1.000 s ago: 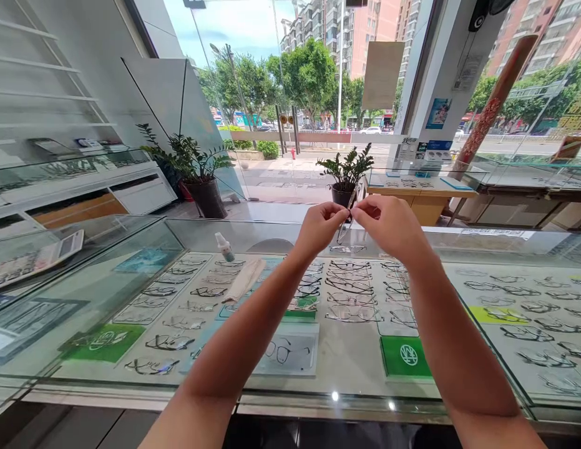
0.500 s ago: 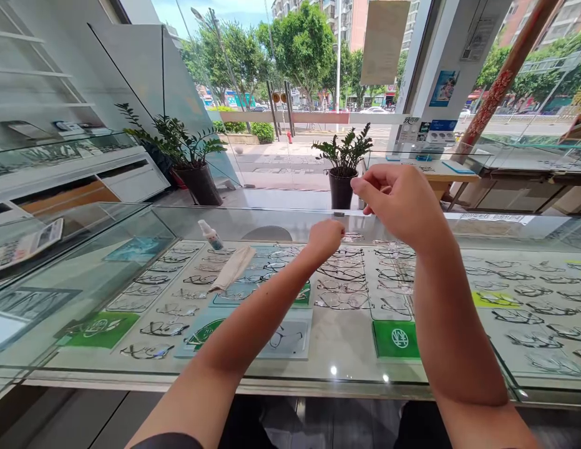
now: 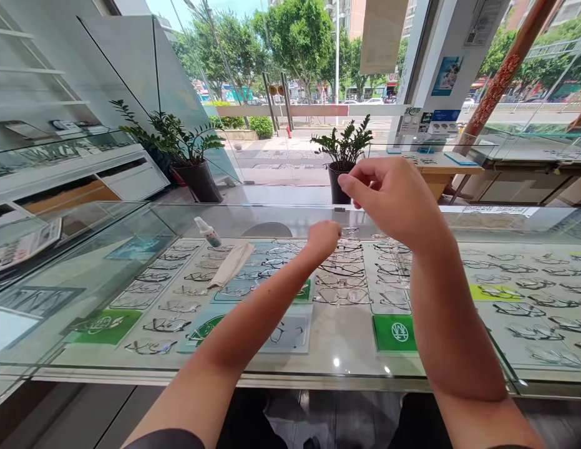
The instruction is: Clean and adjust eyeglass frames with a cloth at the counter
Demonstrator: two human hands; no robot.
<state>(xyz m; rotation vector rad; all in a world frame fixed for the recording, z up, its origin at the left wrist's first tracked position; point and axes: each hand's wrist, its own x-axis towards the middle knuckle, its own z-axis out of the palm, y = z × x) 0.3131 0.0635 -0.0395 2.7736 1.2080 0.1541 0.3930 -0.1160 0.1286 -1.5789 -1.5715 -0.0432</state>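
Note:
My left hand (image 3: 324, 238) is closed in a fist over the far part of the glass display case. Beside its knuckles shows a thin pair of eyeglasses (image 3: 350, 231); I cannot tell whether the hand touches it. Higher and to the right, my right hand (image 3: 395, 196) is raised with its fingers curled in and the thumb pressed toward them. What either hand holds, if anything, is hidden or too small to make out. A cream cloth (image 3: 231, 265) and a white spray bottle (image 3: 208, 232) are left of my left hand, on the case.
Rows of eyeglasses (image 3: 342, 282) fill the glass case (image 3: 290, 379), with green cards (image 3: 394, 332) among them. Beyond it stand two potted plants (image 3: 341, 156) (image 3: 196, 178) before a large window. A side case (image 3: 75, 249) adjoins on the left.
My right hand has moved a little to the left and up. My left hand stays almost where it was, still closed. The view has shifted slightly.

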